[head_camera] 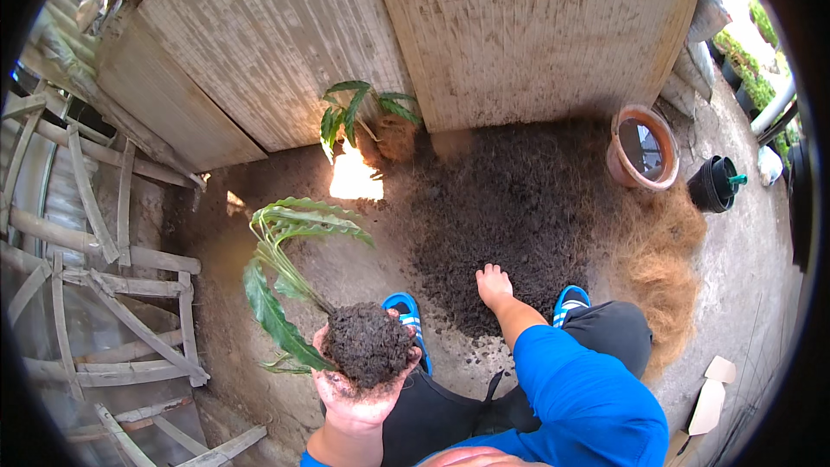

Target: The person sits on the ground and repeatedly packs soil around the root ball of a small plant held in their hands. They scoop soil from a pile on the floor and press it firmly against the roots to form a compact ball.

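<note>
My left hand (pixel 360 402) is cupped, palm up, under a ball of dark soil (pixel 368 345) around the roots of a potted-type plant. The plant's long, wavy-edged green leaves (pixel 280 321) lean out to the left of the root ball. My right hand (pixel 495 285) reaches down to the near part of a broad heap of dark, fibrous soil (pixel 512 207). Its fingers touch the soil, and whether they hold any is hidden.
Tan coconut fibre (pixel 661 279) lies right of the heap. Behind it stand a terracotta pot (pixel 618 159) with water inside and stacked black plastic pots (pixel 703 185). Another leafy plant (pixel 395 136) rests against the wall panels (pixel 285 39). A wooden slat frame (pixel 130 282) stands left.
</note>
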`<state>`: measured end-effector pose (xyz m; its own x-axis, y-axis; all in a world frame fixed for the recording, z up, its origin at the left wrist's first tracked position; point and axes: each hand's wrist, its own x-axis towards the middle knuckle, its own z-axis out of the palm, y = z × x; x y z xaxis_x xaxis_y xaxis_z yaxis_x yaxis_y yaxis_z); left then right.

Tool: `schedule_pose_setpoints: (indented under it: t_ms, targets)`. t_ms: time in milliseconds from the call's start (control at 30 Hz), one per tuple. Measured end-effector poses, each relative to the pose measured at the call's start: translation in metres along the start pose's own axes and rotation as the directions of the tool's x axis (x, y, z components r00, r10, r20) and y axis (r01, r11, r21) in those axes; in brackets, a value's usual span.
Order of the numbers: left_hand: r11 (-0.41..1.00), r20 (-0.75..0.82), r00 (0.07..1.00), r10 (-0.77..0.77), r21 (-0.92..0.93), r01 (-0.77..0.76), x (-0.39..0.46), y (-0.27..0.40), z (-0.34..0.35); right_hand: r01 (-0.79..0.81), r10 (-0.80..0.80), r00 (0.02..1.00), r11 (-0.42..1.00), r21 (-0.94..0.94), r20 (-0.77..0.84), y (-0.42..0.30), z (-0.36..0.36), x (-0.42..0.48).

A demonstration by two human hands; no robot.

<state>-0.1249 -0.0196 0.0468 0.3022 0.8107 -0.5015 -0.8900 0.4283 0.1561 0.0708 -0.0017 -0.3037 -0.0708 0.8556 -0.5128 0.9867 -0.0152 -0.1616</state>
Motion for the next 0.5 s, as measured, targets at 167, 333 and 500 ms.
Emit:
schedule_pose_setpoints:
  t_ms: [167,333,500]
  targets:
    - [0.997,0.014,0.999,-0.039,0.066,0.038,-0.004,0.004,0.0,-0.012,0.012,1.0,0.998,0.067,-0.003,0.002,0.001,0.0]
    - [0.998,0.069,0.997,-0.046,0.037,0.044,-0.009,0.006,-0.006,-0.244,0.209,0.969,0.882,0.404,0.13,0.01,-0.005,0.009]
    - [0.997,0.143,0.987,-0.074,-0.012,0.076,-0.012,0.009,-0.011,-0.445,0.182,0.889,0.116,0.888,0.421,0.009,-0.036,0.015]
